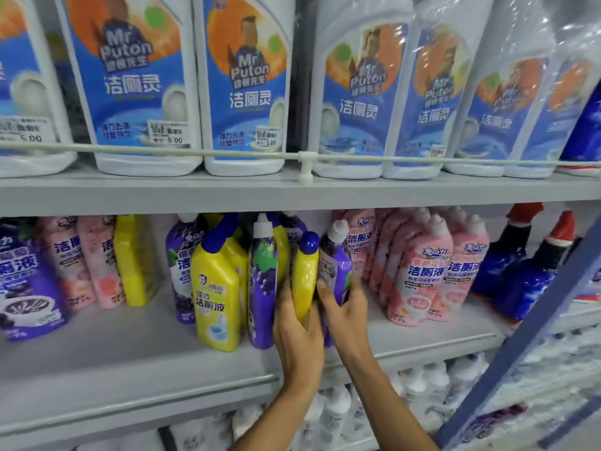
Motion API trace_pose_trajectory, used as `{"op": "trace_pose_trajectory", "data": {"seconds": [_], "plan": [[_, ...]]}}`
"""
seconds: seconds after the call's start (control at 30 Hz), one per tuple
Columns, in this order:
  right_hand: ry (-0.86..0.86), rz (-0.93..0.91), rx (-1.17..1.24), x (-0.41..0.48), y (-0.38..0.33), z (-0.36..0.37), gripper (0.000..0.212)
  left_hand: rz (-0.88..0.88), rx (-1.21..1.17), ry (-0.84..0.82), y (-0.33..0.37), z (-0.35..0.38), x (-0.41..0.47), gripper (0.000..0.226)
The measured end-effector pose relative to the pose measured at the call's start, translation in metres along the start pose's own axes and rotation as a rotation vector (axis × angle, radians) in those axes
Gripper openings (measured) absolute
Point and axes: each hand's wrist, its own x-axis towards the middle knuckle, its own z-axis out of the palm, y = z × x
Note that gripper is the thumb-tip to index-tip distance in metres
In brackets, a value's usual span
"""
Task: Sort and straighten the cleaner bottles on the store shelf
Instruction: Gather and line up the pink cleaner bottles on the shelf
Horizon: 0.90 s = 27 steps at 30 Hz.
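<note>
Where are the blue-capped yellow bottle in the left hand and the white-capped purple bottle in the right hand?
Blue-capped yellow bottle (304, 274): head view, mid body.
White-capped purple bottle (340, 262): head view, upper body.

Glossy yellow plastic bottle and purple bottle in shiny printed film on a smooth matt grey shelf; above, large white plastic jugs and crinkled clear plastic wrap.
</note>
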Motion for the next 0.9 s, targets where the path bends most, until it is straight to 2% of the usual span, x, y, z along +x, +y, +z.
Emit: {"op": "trace_pose_trajectory", "data": {"seconds": [0.33, 0.9], "plan": [[-0.069, 0.035, 0.086, 0.016, 0.02, 0.029, 0.036, 0.014, 0.141, 0.14, -0.009, 0.001, 0.018, 0.062], [-0.103, 0.05, 0.045, 0.015, 0.014, 0.043, 0.039, 0.021, 0.213, 0.058, -0.022, -0.015, 0.036, 0.064]]}}
